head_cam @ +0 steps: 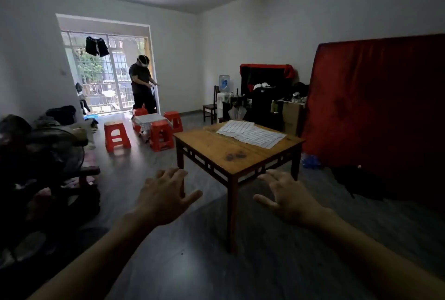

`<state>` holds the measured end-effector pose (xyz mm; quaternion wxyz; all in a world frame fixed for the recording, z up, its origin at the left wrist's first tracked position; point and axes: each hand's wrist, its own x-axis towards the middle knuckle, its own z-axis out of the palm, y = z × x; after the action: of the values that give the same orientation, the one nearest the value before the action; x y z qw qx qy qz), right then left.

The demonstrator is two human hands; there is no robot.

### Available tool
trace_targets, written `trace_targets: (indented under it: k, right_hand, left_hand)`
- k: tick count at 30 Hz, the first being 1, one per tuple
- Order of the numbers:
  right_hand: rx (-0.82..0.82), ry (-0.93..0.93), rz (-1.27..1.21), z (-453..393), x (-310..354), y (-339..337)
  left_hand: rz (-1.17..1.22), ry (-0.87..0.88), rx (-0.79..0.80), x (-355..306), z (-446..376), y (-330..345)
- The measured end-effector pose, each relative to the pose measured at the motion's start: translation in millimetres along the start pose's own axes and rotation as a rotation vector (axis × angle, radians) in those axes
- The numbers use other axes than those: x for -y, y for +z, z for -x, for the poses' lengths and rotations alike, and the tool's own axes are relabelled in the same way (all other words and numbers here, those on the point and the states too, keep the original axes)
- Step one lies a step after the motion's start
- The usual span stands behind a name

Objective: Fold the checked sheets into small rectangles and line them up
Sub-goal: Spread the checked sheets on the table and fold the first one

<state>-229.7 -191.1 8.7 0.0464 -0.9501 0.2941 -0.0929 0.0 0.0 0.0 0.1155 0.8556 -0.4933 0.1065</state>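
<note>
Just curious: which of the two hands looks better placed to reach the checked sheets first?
Probably right: the right hand is on the side where the checked sheets lie, on the table's far right; both hands are open, well short.

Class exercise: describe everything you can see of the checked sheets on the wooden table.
The checked sheets are white with a dark grid pattern and look thin, like cloth or paper. They lie unfolded, flat and overlapping on the far right part of the wooden table, one corner near the table's right edge. Only the tabletop touches them; neither hand reaches them.
</note>
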Motion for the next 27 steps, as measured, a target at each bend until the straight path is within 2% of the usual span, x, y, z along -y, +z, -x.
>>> trace_targets:
  k: [11, 20, 27]
  right_hand:
    - [-0.045, 0.055, -0.056, -99, -149, -12]
    - [-0.001, 0.155, -0.091, -176, -225, 14]
    - [-0.009, 0.26, -0.031, -257, -275, 13]
  left_hand:
    - [-0.001, 0.06, -0.029, -93, -158, 43]
    - [0.074, 0.126, 0.03, -126, -280, 104]
    - [0.12, 0.234, 0.055, -121, -398, 152]
